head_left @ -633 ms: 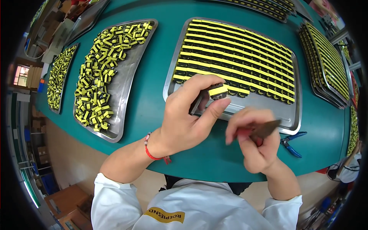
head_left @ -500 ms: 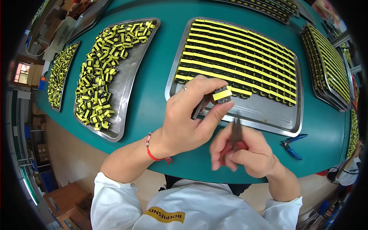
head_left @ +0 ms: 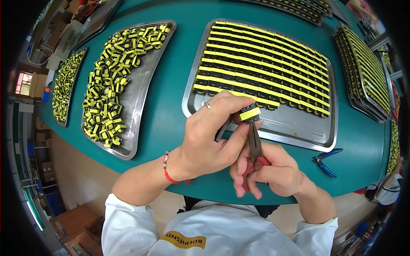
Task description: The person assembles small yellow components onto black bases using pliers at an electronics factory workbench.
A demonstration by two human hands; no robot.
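Observation:
Between the thumb and forefinger of my left hand (head_left: 209, 132) is a small transformer (head_left: 250, 113), black with a band of yellow tape. A dark edge shows in the gap behind that thumb; I cannot make out what it is. My right hand (head_left: 273, 170) is closed around red-handled long-nose pliers (head_left: 255, 143). Their dark jaws point up and reach the transformer's near side, at its pins. Both hands are over the near edge of a metal tray (head_left: 294, 138), where similar transformers (head_left: 265, 64) stand in tight rows.
To the left, another metal tray (head_left: 143, 98) holds a loose heap of transformers (head_left: 104, 94), with a further heaped tray (head_left: 66, 87) beyond. Stacked full trays (head_left: 363, 77) stand at the right. Blue-handled cutters (head_left: 326, 163) lie on the green table (head_left: 358, 145) near the tray's corner.
My right hand has brought the pliers up, so their jaws now meet the transformer. The transformer has tipped slightly in my left fingers, which have barely moved.

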